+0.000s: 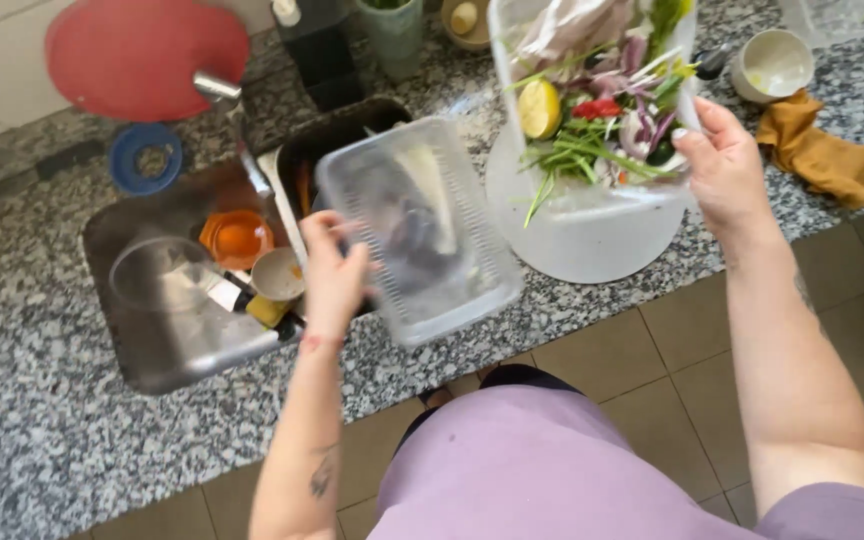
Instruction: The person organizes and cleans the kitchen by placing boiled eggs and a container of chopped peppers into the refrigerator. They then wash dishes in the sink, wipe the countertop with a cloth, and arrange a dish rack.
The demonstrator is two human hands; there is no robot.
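Two clear plastic tubs are in my hands, one each. The empty tub sits tilted in my left hand, above the desk edge and partly over the sink; my left grip is pinching its near-left rim, fingers curled over the edge. The full tub is in my right hand, raised over one round white board; my right grip is pressed onto its right wall, thumb on the outside. It holds one lemon half, green stalks, purple onion pieces and something red.

The sink has one clear glass bowl, one orange bowl and one small cup. Behind it I count one red board and one blue ring. On the right lie one white cup and one mustard cloth, just beside each other.
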